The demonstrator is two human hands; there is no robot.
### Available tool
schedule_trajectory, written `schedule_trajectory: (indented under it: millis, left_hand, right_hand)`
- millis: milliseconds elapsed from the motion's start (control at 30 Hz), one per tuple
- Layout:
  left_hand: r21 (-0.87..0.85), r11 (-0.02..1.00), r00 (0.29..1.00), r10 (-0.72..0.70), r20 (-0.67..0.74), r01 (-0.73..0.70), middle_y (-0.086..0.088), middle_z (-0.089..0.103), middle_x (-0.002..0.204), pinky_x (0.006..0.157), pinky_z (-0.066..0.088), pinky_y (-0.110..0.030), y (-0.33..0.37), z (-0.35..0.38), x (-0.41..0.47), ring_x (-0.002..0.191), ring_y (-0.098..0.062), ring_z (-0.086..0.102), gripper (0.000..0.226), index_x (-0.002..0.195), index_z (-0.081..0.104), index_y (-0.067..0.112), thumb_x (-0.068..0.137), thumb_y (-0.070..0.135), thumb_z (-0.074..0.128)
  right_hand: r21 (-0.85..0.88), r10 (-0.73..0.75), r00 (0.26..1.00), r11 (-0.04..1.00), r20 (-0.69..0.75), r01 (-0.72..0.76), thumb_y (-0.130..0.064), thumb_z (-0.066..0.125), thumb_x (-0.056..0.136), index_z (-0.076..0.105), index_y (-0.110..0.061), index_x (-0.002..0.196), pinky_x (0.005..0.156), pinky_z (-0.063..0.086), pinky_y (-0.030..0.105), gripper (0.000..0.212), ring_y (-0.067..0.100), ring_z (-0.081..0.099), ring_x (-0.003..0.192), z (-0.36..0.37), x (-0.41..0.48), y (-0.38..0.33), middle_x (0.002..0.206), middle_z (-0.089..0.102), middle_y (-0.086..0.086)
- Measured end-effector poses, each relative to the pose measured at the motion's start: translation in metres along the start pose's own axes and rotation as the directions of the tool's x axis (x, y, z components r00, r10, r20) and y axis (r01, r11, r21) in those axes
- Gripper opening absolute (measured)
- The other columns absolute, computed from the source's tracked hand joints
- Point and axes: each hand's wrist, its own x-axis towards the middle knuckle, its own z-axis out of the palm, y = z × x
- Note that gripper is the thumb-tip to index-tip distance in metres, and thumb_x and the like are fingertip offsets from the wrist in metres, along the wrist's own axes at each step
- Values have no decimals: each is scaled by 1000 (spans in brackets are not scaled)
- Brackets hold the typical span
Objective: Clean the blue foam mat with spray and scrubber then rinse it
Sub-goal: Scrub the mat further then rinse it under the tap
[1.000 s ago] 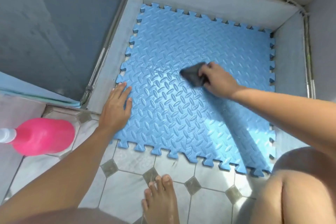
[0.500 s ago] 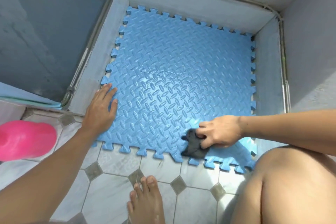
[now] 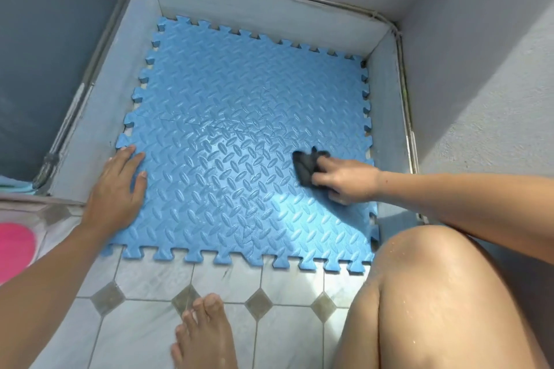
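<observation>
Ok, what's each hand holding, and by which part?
The right hand grips the dark scrubber by its near end. The left hand holds nothing, flat on the blue mat.

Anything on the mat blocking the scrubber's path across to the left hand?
Nothing visible. The right hand holds the dark scrubber on the blue mat; the foam between it and the flat left hand is bare.

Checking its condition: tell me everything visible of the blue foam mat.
The blue foam mat is a soft-looking tile with raised diamond-plate ribs and toothed edges. It lies flat in a grey walled corner, near edge on floor tiles, middle glistening wet. The left hand rests flat on it; the right hand holds a dark scrubber against it.
</observation>
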Motion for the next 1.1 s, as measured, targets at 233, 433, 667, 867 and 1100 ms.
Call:
schedule_trajectory:
  millis: [233, 433, 667, 867, 1100]
  left_hand:
    - [3, 1000, 1000, -14, 9, 14, -17, 44, 157, 124, 25, -46, 3, 1, 0, 146, -37, 39, 42, 143, 54, 0, 104, 13, 53]
    - [11, 999, 999, -43, 5, 43, -9, 45, 157, 125, 23, -42, 13, -2, 0, 147, -33, 40, 48, 143, 55, 0, 103, 24, 44]
    - [13, 999, 999, -46, 3, 46, -16, 47, 155, 122, 32, -49, 11, -3, 1, 144, -35, 42, 52, 142, 56, 0, 101, 27, 40]
    - [34, 999, 1000, 12, -18, -12, -19, 49, 154, 122, 33, -51, 10, -2, -1, 143, -38, 46, 50, 140, 58, -2, 101, 24, 41]
    - [35, 999, 1000, 4, -10, -4, -17, 49, 155, 123, 31, -49, 14, -4, 2, 144, -34, 44, 48, 142, 56, -1, 103, 22, 41]
  right_hand:
    - [-5, -223, 966, 974, 134, 225, -32, 54, 85, 50, -25, 107, 49, 41, 32, 23, 27, 54, 90, 5, -16, 2, 112, 44, 6]
    - [450, 870, 493, 435, 14, -780, -15, 56, 90, 46, -13, 123, 91, 46, 42, 35, 43, 53, 109, -5, 33, 75, 133, 40, 19]
    - [602, 777, 615, 559, -139, -570, -11, 55, 87, 56, -8, 123, 90, 47, 44, 36, 41, 53, 110, -44, 184, -46, 134, 41, 17]
    - [507, 360, 905, 837, -227, -206, -11, 58, 85, 58, -17, 116, 80, 53, 45, 32, 33, 48, 108, -60, 244, -166, 122, 43, 11]
    - [669, 725, 646, 604, -238, -432, -6, 55, 78, 50, -21, 114, 83, 47, 39, 39, 34, 52, 103, -44, 200, -35, 117, 45, 8]
